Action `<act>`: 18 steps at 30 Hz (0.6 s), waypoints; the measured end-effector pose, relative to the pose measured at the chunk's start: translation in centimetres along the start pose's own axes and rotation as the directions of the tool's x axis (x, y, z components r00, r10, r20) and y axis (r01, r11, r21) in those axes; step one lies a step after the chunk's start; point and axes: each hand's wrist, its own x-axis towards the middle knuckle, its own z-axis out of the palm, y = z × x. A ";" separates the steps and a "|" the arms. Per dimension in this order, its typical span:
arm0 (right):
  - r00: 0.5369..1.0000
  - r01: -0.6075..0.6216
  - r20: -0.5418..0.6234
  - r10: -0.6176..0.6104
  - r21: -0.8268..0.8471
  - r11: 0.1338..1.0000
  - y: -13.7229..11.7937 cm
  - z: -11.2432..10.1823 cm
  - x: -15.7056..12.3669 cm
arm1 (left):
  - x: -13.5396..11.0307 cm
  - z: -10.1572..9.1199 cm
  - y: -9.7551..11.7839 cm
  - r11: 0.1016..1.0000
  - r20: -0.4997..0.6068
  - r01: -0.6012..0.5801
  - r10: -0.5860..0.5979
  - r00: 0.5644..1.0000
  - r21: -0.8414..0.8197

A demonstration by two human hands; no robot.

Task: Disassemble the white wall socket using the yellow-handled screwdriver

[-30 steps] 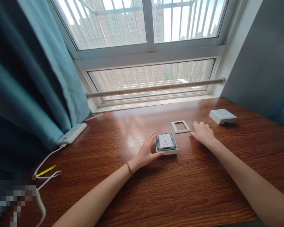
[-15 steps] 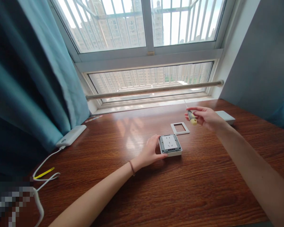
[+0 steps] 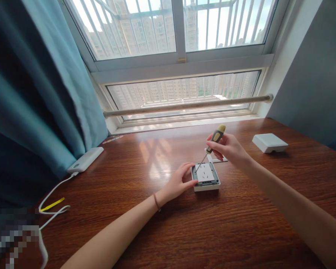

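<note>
Lying face up near the middle of the wooden table (image 3: 184,231), a little toward the window: white wall socket (image 3: 205,175) in a grey mounting frame, holes in the face showing, any print on it too small for reading. Bracing it with the left hand (image 3: 179,182), half open, thumb pressing the near-left edge and fingers resting along the far-left corner. Wearing a thin band on the left wrist. Gripping a yellow-and-black screwdriver (image 3: 216,137) in the right hand (image 3: 229,147), closed round the handle and raised above the table just behind the socket. Slanting the shaft down and to the left, tip meeting the socket's far-left corner, just beside the left fingertips; whether seated in a screw, impossible to tell. Lying flat just behind the socket, mostly hidden under the right hand: thin white frame plate (image 3: 217,160). Resting well off to the right: white square cover (image 3: 269,142), plain top. Lying at the left table edge against the teal curtain (image 3: 44,93): white power bank (image 3: 85,160), carrying a small mark on its near end, too small for reading, and feeding a white cable (image 3: 56,186) trailing toward the near-left corner beside a yellow strip (image 3: 52,204).
</note>
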 end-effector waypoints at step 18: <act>0.997 0.043 0.070 -0.018 -0.379 0.924 3.1 0.1 0.4 | 0.0 -0.2 0.1 1.000 0.012 0.027 -0.027 1.000 -0.003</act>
